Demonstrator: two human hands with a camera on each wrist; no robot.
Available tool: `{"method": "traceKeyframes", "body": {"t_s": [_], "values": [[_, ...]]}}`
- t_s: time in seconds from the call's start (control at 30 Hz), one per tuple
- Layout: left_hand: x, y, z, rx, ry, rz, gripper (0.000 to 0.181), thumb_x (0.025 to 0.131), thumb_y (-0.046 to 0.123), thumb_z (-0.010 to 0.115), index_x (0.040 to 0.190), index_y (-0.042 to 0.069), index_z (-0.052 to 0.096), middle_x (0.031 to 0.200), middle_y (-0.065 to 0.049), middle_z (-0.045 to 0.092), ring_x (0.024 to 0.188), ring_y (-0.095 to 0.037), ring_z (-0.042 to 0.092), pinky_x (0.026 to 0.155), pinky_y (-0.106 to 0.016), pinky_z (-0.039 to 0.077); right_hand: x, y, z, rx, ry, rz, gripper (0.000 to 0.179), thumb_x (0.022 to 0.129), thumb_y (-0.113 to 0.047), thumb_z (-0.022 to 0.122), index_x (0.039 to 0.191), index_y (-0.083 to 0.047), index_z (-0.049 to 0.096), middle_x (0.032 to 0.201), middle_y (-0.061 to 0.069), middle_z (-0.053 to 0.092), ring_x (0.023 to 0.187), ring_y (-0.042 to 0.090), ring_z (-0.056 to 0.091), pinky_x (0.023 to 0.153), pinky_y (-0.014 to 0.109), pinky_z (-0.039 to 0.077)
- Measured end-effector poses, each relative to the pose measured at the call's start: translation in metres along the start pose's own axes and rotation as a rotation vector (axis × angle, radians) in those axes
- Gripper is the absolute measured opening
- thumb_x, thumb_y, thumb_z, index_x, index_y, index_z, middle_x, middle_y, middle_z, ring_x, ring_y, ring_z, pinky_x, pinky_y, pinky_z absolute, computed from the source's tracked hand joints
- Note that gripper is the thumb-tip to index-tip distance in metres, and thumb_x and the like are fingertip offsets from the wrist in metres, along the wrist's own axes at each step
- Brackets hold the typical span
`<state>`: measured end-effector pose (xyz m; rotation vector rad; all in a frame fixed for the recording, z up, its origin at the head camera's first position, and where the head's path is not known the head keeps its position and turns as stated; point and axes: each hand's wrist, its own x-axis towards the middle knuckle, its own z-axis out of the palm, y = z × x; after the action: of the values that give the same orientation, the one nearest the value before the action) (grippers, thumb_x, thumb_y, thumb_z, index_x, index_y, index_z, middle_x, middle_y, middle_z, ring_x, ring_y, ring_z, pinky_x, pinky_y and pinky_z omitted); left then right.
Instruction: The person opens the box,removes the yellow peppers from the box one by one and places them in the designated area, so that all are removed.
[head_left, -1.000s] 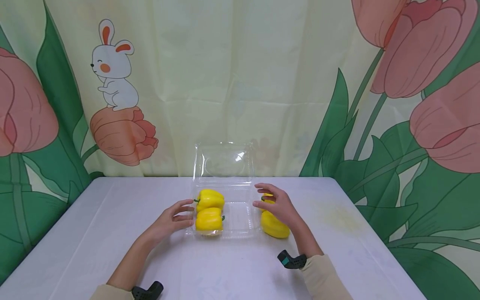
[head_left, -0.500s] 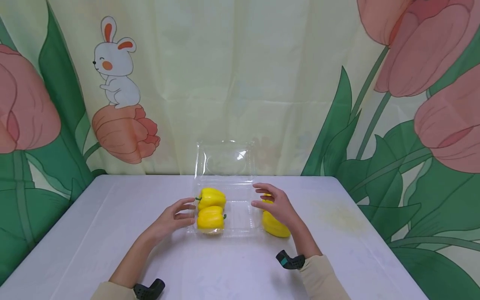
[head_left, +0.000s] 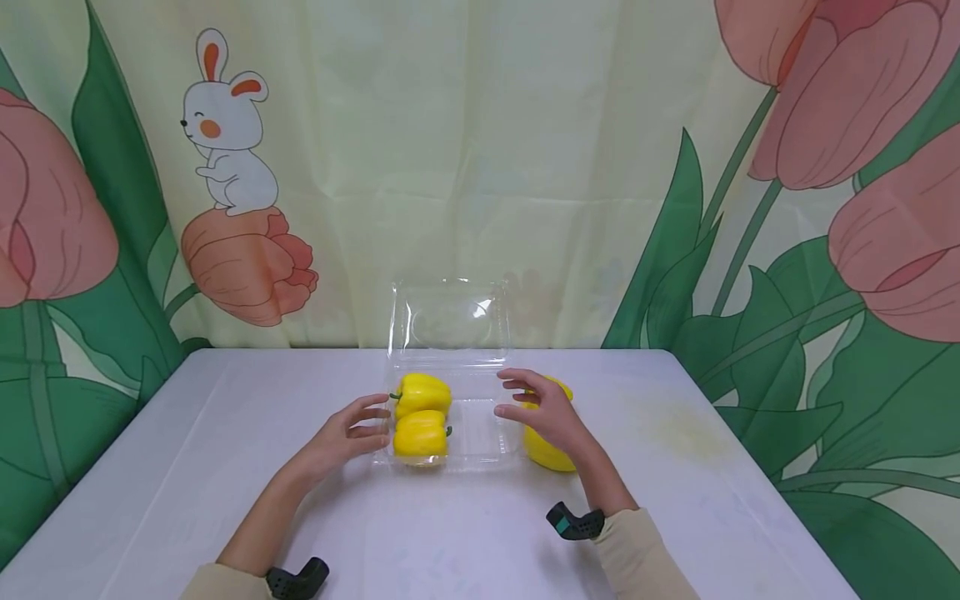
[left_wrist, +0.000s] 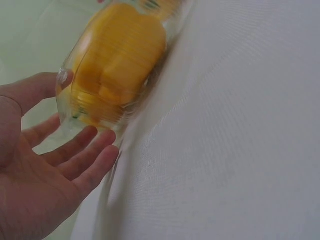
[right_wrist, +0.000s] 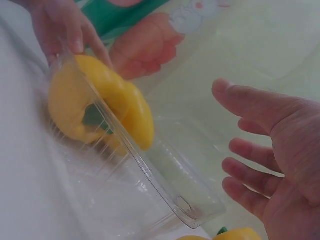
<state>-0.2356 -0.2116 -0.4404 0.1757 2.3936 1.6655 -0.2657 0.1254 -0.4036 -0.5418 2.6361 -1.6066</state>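
Observation:
A clear plastic clamshell box (head_left: 483, 429) lies on the table with its lid (head_left: 450, 317) raised at the back. Two yellow bell peppers, one at the back (head_left: 423, 394) and one in front (head_left: 420, 435), fill its left half. My left hand (head_left: 337, 446) touches the box's left side with extended fingers; in the left wrist view its thumb (left_wrist: 42, 90) meets the rim. My right hand (head_left: 551, 412) hovers by the box's right side, fingers spread and holding nothing. Beneath and behind it are more yellow peppers (head_left: 547, 452), partly hidden by the hand.
A white cloth covers the table (head_left: 465, 533). Behind its far edge hangs a curtain (head_left: 525, 167) printed with tulips and a rabbit. Each wrist wears a black camera, one on the left (head_left: 298, 579) and one on the right (head_left: 576, 522).
My right hand has shifted slightly left toward the box, uncovering more of the rear pepper on the right. The left hand, the box and the peppers inside stay in place.

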Motion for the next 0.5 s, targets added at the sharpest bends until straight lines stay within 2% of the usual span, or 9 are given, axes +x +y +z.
{"method": "traceKeyframes", "body": {"t_s": [0.5], "values": [[0.0016, -0.0014, 0.0, -0.015, -0.001, 0.001, 0.067, 0.089, 0.025, 0.069, 0.147, 0.022, 0.036, 0.146, -0.016, 0.045, 0.129, -0.035, 0.051, 0.099, -0.042, 0.052, 0.0003, 0.0005, 0.0084, 0.003, -0.029, 0.005, 0.055, 0.081, -0.033, 0.077, 0.131, -0.023, 0.057, 0.135, 0.003, 0.058, 0.125, 0.032, 0.055, 0.104, 0.043, 0.048]]}}
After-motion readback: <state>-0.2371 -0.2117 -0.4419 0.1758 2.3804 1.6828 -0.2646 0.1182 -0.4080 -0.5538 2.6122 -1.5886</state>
